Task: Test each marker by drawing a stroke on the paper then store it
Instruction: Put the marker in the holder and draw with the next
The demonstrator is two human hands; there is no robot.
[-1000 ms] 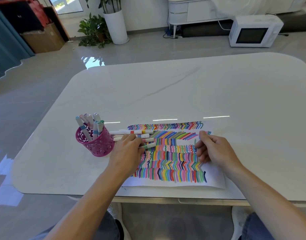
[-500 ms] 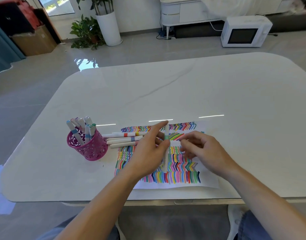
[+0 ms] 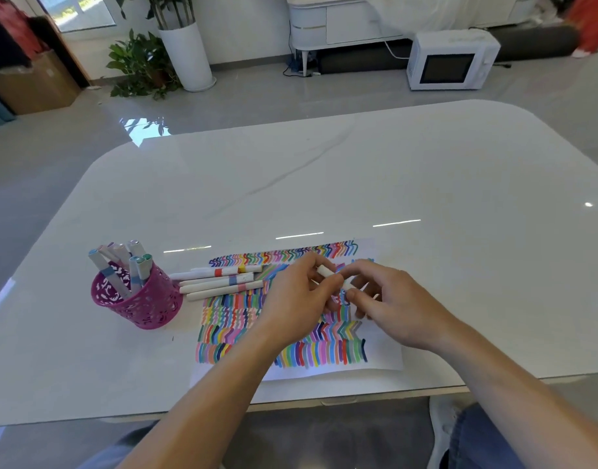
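marker [image 3: 326,271] is now off the table, held just above the middle of the paper [image 3: 379,362] between both hands. left hand [image 3: 299,299] grip is narrow, fingers curled round the barrel. right hand [image 3: 392,301] grip pinches the near end, likely the cap, but the seam is hidden. a second ago the left hand was down on the loose markers [image 3: 223,279] beside the pink cup [image 3: 138,306] and the right sat idle at the paper's right edge; since then the left lifted one to centre and the right came in to meet it. judgement: pick done, uncap in hand, stroke and store still to do. four loose markers lie on the table [image 3: 426,170], several already in the cup
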